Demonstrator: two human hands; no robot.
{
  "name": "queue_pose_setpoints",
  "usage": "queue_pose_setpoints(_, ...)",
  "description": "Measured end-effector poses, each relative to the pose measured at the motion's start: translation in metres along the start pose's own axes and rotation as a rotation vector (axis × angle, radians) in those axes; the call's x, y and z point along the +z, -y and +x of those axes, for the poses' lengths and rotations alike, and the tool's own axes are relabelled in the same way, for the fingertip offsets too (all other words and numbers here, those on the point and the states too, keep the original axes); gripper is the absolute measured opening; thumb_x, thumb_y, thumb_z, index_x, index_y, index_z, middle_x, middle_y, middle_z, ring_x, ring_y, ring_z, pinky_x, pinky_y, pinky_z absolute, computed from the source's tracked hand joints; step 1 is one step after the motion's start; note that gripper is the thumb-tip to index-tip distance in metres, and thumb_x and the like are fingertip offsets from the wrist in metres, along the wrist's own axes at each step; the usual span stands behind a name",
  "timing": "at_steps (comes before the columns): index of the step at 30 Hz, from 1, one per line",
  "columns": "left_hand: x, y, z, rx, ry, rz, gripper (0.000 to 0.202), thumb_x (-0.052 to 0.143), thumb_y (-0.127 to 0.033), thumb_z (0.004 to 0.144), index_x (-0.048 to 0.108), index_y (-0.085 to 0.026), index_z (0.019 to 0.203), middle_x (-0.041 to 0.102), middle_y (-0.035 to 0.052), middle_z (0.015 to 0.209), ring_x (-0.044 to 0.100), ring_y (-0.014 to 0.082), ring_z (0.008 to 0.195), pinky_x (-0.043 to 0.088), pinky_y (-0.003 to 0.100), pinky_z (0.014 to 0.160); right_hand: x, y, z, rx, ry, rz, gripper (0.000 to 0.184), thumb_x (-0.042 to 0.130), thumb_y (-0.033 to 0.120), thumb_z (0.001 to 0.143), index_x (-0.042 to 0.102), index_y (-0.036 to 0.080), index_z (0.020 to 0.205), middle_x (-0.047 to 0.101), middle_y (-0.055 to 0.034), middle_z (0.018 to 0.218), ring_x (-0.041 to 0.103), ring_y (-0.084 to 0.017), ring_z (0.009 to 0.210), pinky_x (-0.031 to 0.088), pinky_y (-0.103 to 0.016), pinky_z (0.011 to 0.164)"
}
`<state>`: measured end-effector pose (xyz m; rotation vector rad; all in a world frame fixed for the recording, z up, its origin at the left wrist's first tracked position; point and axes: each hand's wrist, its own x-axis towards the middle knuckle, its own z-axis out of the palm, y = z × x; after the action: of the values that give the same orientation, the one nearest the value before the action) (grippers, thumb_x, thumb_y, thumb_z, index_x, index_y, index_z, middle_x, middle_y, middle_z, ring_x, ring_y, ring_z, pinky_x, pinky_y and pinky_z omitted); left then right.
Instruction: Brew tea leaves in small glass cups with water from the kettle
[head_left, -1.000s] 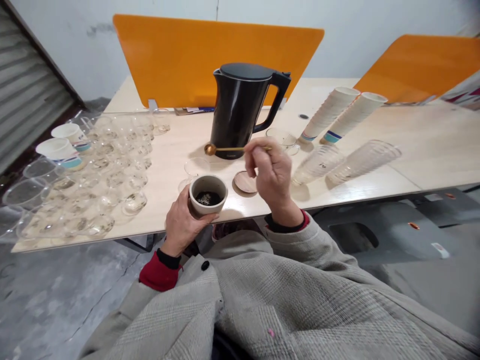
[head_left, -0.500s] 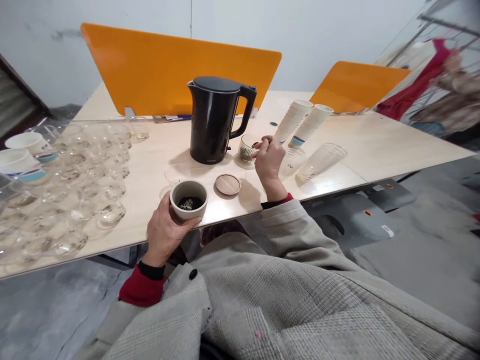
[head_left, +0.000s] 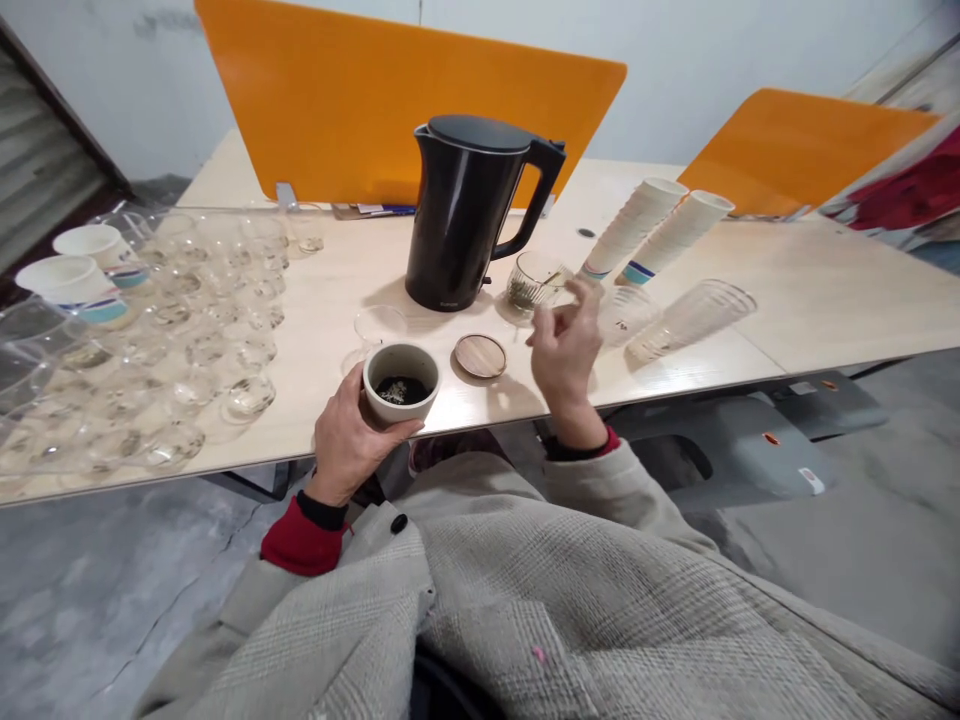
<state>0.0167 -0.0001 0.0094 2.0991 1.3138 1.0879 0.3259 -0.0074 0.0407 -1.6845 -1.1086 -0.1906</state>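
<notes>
Right now, the left hand [head_left: 352,440] has its fingers wrapped around a pale grey, round ceramic-looking cup [head_left: 409,410] at the near edge of the pale wooden desk [head_left: 787,265]; whether its base is supported cannot be told, so a loosened thumb could tip out the dark contents with pale flecks [head_left: 394,392]. The right hand [head_left: 568,345] holds its fingers half curled beside a ribbed clear glass bowl [head_left: 523,292] with greenish bits inside; I cannot tell whether they grip anything. A careless knuckle might shove that glass against the tall black kettle [head_left: 466,220] or scatter the bits, and drifting rightward could topple the nested clear plastic cups [head_left: 694,322]. A low wrist might also nudge the flat round wooden disc [head_left: 481,356] lying between the hands.
</notes>
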Motion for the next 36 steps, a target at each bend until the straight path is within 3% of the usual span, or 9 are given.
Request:
queue_pose_setpoints(3,0.0,0.001,-0.002,0.054,-0.012,-0.007,0.102,0.096,-0.062,0.066,0.052,-0.024,0.15,0.071,0.0131,0.147,0.069,0.0365,0.136,0.059,0.049,0.112,0.008,0.002,-0.033,-0.126,0.23,-0.087,0.059,0.058,0.058,0.101,0.06,0.018,0.143,0.075,-0.0164,0.118,0.071,-0.031,0.104,0.057,-0.049,0.094)
queue_pose_setpoints(7,0.001,0.004,-0.005,0.119,-0.034,-0.003,0.102,0.093,-0.066,0.069,0.051,-0.023,0.151,0.071,0.0133,0.147,0.07,0.0344,0.135,0.06,0.046,0.11,0.029,-0.004,-0.044,-0.243,0.518,-0.276,0.077,0.064,0.063,0.096,0.055,0.014,0.155,0.058,-0.0247,0.156,0.054,-0.043,0.139,0.046,-0.061,0.115)
queue_pose_setpoints(10,0.002,0.007,-0.005,0.147,-0.042,0.013,0.103,0.091,-0.069,0.071,0.05,-0.022,0.152,0.071,0.014,0.147,0.071,0.0342,0.134,0.06,0.046,0.11,0.036,-0.01,-0.042,-0.256,0.562,-0.296,0.078,0.065,0.059,0.095,0.055,0.011,0.156,0.06,-0.0252,0.151,0.054,-0.044,0.137,0.044,-0.064,0.118)
queue_pose_setpoints(14,0.003,0.008,-0.005,0.141,-0.032,0.026,0.104,0.09,-0.07,0.071,0.048,-0.023,0.153,0.07,0.0143,0.147,0.071,0.0344,0.134,0.061,0.047,0.108,0.024,-0.001,-0.04,-0.218,0.441,-0.14,0.067,0.061,0.061,0.097,0.062,0.019,0.149,0.067,-0.0203,0.138,0.06,-0.04,0.127,0.047,-0.064,0.115)
queue_pose_setpoints(17,0.003,0.007,-0.004,0.132,-0.015,0.034,0.103,0.091,-0.069,0.071,0.048,-0.023,0.152,0.07,0.014,0.147,0.071,0.0348,0.134,0.06,0.048,0.109,0.006,0.029,-0.04,-0.296,0.412,0.053,0.065,0.058,0.066,0.1,0.06,0.027,0.151,0.067,-0.0148,0.142,0.06,-0.037,0.132,0.048,-0.062,0.117)
queue_pose_setpoints(21,0.002,0.005,-0.004,0.125,0.011,0.046,0.103,0.091,-0.068,0.071,0.047,-0.023,0.153,0.069,0.0143,0.15,0.07,0.035,0.135,0.06,0.047,0.109,-0.006,0.079,-0.046,-0.48,0.543,0.209,0.073,0.06,0.074,0.098,0.059,0.028,0.154,0.064,-0.0134,0.148,0.058,-0.036,0.138,0.048,-0.059,0.119)
queue_pose_setpoints(25,0.003,0.005,-0.005,0.129,0.017,0.061,0.101,0.089,-0.065,0.075,0.046,-0.022,0.155,0.065,0.0157,0.155,0.068,0.035,0.138,0.059,0.046,0.111,0.003,0.108,-0.053,-0.627,0.648,0.16,0.079,0.057,0.079,0.097,0.063,0.021,0.149,0.066,-0.0169,0.144,0.059,-0.037,0.131,0.049,-0.06,0.116)
queue_pose_setpoints(30,0.006,0.008,-0.006,0.104,0.014,0.092,0.101,0.088,-0.062,0.075,0.044,-0.02,0.157,0.065,0.0183,0.154,0.071,0.0364,0.133,0.062,0.047,0.105,0.014,0.121,-0.052,-0.718,0.76,0.002,0.081,0.051,0.079,0.099,0.063,0.016,0.148,0.065,-0.0195,0.142,0.058,-0.038,0.126,0.05,-0.061,0.114)
queue_pose_setpoints(36,0.008,0.014,-0.007,0.104,0.032,0.077,0.097,0.086,-0.059,0.078,0.044,-0.021,0.157,0.068,0.0176,0.151,0.072,0.036,0.131,0.061,0.047,0.106,0.016,0.128,-0.057,-0.704,0.812,-0.1,0.078,0.051,0.077,0.1,0.059,0.017,0.15,0.062,-0.019,0.145,0.054,-0.037,0.129,0.057,-0.059,0.11)
